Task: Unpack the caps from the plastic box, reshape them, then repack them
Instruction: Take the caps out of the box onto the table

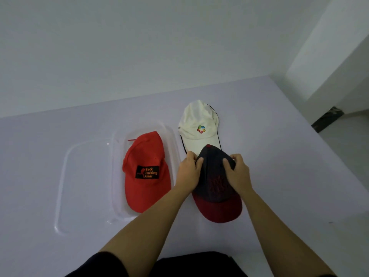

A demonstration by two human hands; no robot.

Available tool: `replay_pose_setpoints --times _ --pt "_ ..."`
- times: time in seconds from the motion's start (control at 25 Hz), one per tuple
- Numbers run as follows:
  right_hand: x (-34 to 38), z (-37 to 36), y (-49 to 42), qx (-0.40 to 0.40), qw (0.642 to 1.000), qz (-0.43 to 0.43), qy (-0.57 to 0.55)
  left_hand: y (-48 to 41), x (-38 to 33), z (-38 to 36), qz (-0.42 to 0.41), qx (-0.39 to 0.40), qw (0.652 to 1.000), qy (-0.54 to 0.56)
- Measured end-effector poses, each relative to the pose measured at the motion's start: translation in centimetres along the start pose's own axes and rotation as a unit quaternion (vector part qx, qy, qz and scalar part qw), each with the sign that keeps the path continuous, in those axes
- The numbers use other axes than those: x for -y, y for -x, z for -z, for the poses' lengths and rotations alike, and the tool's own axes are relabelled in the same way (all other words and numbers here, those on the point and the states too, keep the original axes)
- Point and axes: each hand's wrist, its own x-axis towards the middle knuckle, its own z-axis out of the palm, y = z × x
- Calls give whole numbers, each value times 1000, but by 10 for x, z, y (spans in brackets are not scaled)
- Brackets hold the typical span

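A dark navy cap (214,176) with a dark red brim lies on the table, brim toward me. My left hand (188,169) grips its crown on the left side, and my right hand (236,172) grips the crown on the right, thumbs pressing into the fabric. A red cap (146,170) with a black "Back Packing Gear" patch sits inside the clear plastic box (117,156). Just beyond the navy cap lies a white cap (197,126) with a small coloured logo, its brim partly covered by the navy cap.
The box's clear lid (63,188) lies flat on the table left of the box. The table (279,156) runs to a pale wall at the back. Its right edge drops off toward the floor at the right.
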Motion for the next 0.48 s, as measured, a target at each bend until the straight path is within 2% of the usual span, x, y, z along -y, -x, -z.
replay_pose_setpoints --times 0.12,0.24,0.28,0.36,0.48 --pt "-3 -7 -2 -2 999 -7 35 -3 5 7 6 -9 1000 -3" --pt "18 -18 5 -71 989 81 104 -8 4 34 -19 -86 996 15" --pt "29 -26 10 -66 985 116 105 -10 6 46 -22 -118 993 15" --pt "49 -48 27 -1 982 168 81 -12 19 68 -3 -176 984 14" --pt "67 -89 51 133 972 174 81 -11 48 94 45 -229 972 -8"
